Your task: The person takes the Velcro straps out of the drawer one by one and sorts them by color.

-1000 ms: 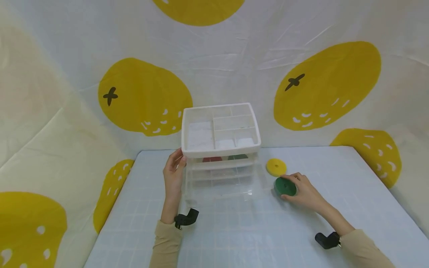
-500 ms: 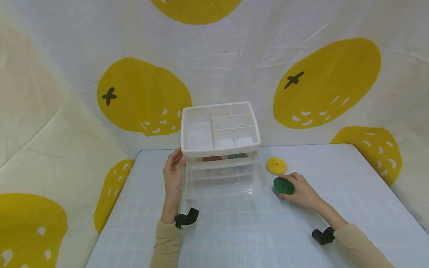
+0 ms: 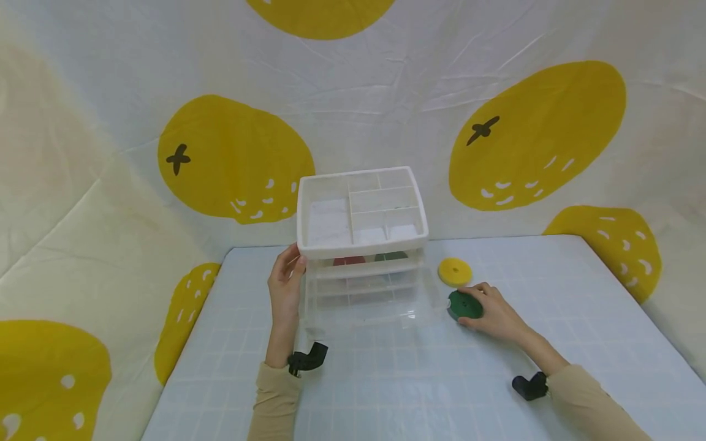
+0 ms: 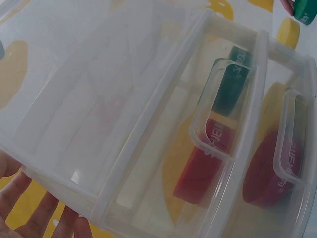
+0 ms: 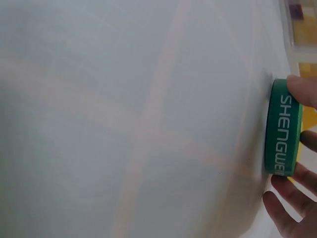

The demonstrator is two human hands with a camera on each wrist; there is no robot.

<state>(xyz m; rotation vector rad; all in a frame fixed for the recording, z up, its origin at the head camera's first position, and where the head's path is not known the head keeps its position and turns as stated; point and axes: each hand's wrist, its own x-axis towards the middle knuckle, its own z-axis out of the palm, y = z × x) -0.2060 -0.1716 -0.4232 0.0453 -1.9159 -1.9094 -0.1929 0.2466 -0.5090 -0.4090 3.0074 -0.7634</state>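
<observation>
My right hand (image 3: pixel 495 312) pinches a green tape roll (image 3: pixel 465 305) between thumb and fingers, low over the table to the right of a white-topped plastic drawer unit (image 3: pixel 364 252). Pale lettering runs along the roll's side in the right wrist view. My left hand (image 3: pixel 285 278) touches the unit's left side near the top front corner, its fingers spread loosely against the plastic. Through the clear fronts in the left wrist view show a green roll (image 4: pixel 230 84), a red roll (image 4: pixel 200 171) and another red roll (image 4: pixel 270 171).
A yellow tape roll (image 3: pixel 455 272) lies flat on the table just behind the green one. The unit's top tray (image 3: pixel 328 223) is divided into several compartments. Behind the table (image 3: pixel 386 392) hangs a pale cloth (image 3: pixel 380 122) with large yellow fruit prints.
My right hand has shifted slightly left with the green roll, toward the drawer unit, and the roll's tilt has changed a little. My left hand stays in place.
</observation>
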